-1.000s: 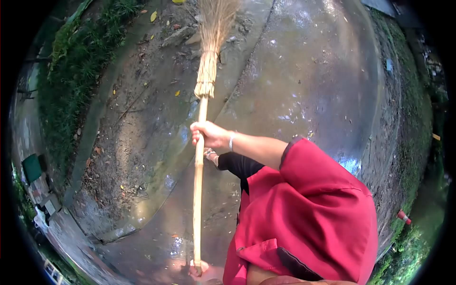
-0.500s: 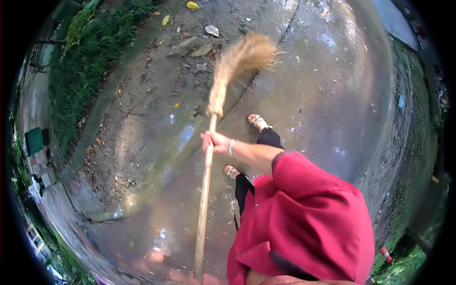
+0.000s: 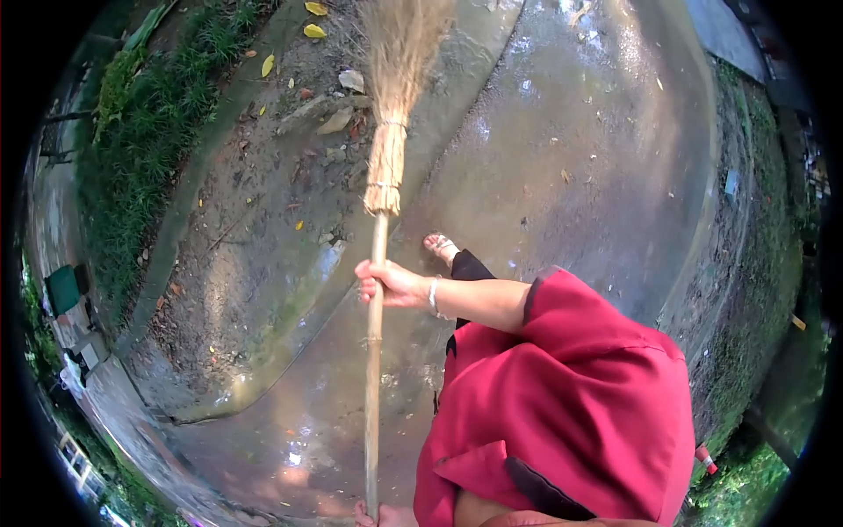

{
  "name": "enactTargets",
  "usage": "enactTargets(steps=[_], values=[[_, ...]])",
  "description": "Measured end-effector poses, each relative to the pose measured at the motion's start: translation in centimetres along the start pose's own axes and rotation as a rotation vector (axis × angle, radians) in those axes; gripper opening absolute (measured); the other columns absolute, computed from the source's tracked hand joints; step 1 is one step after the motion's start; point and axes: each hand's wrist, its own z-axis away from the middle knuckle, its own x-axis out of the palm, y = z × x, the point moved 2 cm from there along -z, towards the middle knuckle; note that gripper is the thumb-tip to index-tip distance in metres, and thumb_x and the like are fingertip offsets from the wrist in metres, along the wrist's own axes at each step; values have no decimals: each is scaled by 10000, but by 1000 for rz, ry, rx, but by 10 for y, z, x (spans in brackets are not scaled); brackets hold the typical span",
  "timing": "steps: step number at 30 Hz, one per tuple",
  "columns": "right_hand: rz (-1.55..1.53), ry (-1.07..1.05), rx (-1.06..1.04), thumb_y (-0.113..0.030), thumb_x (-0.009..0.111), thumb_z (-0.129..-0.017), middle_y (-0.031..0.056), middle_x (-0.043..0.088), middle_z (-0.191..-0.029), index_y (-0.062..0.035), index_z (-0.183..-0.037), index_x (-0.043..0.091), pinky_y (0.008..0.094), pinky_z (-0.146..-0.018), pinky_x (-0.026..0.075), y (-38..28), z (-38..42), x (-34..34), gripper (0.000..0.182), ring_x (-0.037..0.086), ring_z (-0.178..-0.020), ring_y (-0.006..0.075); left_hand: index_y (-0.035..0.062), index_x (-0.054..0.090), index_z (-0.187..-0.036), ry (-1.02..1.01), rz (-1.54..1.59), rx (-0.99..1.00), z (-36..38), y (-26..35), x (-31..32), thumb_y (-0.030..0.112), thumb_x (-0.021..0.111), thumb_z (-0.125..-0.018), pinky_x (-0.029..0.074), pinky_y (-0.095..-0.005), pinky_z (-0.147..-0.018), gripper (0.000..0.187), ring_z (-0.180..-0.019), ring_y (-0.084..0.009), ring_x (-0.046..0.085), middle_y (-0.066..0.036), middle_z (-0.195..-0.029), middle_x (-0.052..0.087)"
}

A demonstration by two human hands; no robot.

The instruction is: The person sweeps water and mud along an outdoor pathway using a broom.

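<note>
My right hand (image 3: 389, 284) is wrapped round the wooden handle of a long broom (image 3: 373, 395), just below its bound straw head (image 3: 386, 167). Near the bottom edge, my left hand (image 3: 386, 516) is closed round the other end of the handle and is only partly in view. The bristles fan out and run past the top edge, blurred at their tips. A bracelet circles my right wrist. My sandalled foot (image 3: 441, 245) is on the wet ground (image 3: 544, 211), right of the handle.
Plants (image 3: 167, 114) grow at the upper left. Yellow leaves (image 3: 314, 31) and a pale stone (image 3: 351, 81) lie near the bristles. A raised edge borders the muddy patch (image 3: 237, 290). A green bin (image 3: 62, 290) is far left; a red-and-white cone (image 3: 705, 459) is lower right.
The broom head has swung left and up in the view, and its bristles now reach the top edge. My right hand has shifted slightly down and left. One foot has gone out of sight.
</note>
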Motion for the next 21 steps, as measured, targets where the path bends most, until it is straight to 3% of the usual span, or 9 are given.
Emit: enactTargets(steps=[4,5,8,10,12,14,18,21], values=[[-131,117,113,-77,528,-774,-3,375,-558,-67,-729,439,292,-588,414,15,23,-31,100,410,-523,107,130,332,-590,46,26,6,17,-2,-9,162,473,-782,309,-269,-593,240,-530,-96,341,35,-515,291],[-130,248,127,-80,532,-760,-12,375,-523,-65,-712,431,291,-558,408,16,21,-47,113,396,-491,109,131,331,-590,69,33,16,23,-2,-13,161,472,-783,309,-269,-594,241,-530,-96,340,36,-514,290],[-301,332,249,-75,507,-736,-23,363,-451,-59,-726,444,311,-507,406,0,-19,-128,66,383,-430,121,131,327,-589,132,51,49,40,-3,-28,159,470,-786,308,-267,-598,245,-530,-94,337,37,-513,286],[-211,365,287,-111,491,-746,-26,400,-462,-64,-763,462,317,-496,401,-10,-43,-125,58,407,-421,154,132,325,-588,167,58,71,54,-5,-36,158,468,-788,307,-266,-600,247,-530,-93,336,38,-512,283],[-90,228,259,-108,496,-744,-41,408,-455,-82,-782,463,294,-473,391,-34,-66,-110,57,438,-423,101,132,323,-588,194,72,78,69,-7,-44,157,467,-790,307,-266,-602,250,-530,-92,334,39,-511,281],[-106,145,244,-96,489,-763,-60,360,-485,-81,-763,449,261,-462,376,-66,-66,-72,43,375,-423,64,133,321,-587,205,75,64,81,-13,-49,155,465,-792,306,-265,-605,252,-530,-91,332,40,-510,278],[-116,68,165,-65,490,-779,-56,308,-526,-71,-748,430,247,-475,371,-91,-30,-33,68,329,-454,59,133,317,-586,160,113,50,98,-21,-48,153,463,-797,305,-263,-610,257,-530,-89,328,41,-508,273],[39,-22,119,-71,513,-779,-51,323,-543,-72,-770,446,273,-551,402,-98,13,-8,68,366,-500,77,134,314,-585,83,160,27,106,-30,-43,151,460,-800,304,-262,-613,260,-530,-87,326,43,-507,269]])
